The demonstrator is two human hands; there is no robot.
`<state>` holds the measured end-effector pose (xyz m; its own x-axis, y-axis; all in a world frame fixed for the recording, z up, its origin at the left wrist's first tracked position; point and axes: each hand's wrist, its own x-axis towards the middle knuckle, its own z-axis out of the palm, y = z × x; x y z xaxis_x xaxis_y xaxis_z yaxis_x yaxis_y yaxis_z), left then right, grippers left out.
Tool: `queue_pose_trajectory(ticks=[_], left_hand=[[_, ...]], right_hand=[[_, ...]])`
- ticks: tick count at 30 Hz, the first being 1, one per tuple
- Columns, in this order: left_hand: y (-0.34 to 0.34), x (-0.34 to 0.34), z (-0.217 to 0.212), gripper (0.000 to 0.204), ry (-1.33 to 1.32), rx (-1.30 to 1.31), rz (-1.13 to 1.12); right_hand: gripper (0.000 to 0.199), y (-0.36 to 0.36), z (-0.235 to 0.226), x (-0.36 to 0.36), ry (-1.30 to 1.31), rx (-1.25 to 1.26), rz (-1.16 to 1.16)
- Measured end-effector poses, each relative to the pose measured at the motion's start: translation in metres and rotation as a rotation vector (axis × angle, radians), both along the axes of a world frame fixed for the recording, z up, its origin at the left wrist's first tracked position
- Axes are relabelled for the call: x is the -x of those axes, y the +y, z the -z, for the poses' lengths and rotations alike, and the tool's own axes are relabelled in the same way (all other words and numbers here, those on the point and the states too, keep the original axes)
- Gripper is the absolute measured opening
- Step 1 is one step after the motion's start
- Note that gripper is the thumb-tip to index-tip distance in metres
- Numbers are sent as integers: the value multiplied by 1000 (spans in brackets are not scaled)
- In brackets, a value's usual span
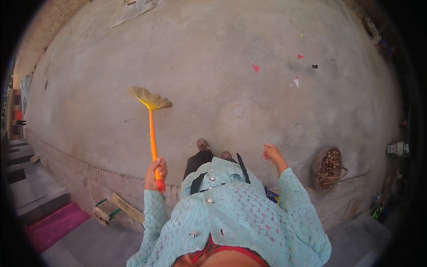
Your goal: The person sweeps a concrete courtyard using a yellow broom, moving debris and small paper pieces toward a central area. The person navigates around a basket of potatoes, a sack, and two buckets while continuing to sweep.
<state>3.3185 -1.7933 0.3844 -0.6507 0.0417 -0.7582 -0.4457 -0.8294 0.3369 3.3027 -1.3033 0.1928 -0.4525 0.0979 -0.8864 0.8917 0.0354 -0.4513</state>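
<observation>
Floor: a wide grey stretch of concrete floor [213, 49], ending near the person in a row of bricks [129, 178].
Jacket: the person I'm watching wears a pale blue lacy jacket [249, 209] with shiny buttons, and brown shoes [203, 144] on the concrete.
Mat: a pink mat [55, 227] lies off to the person's left, beside grey steps [33, 187].
Broom: ahead of the feet and to the left, its orange handle leading to a yellow collar and a fan of tan bristles; whether those touch the ground, I can't tell. The broom [153, 131] is tilted slightly left.
Basket: a woven basket [316, 167] to the right, filled with round brown nuts [330, 163].
Stool: round wooden seat and green legs; the stool [101, 215] is near a plank [129, 209].
Left hand: this hand [155, 172] is wrapped around the handle's near end, the red tip poking out below.
Right hand: well apart from the broom, this other hand [272, 153] has its fingers bent; how fully closed, I can't tell.
Scraps: small red [255, 68], white [296, 82] and black [315, 66] bits, ahead and right.
</observation>
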Motion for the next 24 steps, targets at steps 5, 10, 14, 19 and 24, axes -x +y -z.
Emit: queue_pose_trajectory(ticks=[5,10,14,19,24], left_hand=[[23,31,6,16,44,-164,175],[56,80,16,20,21,-324,419],[98,119,16,21,3,-417,660],[174,158,29,19,-21,-531,928],[277,192,64,15,-71,-591,1112]], right_hand=[[43,-32,-35,49,82,-67,-244],[47,-38,-81,32,43,-34,-358],[54,-34,-101,-17,-170,-71,-276],[58,8,-58,-109,35,-67,-97],[61,31,-106,-58,-147,255,492]])
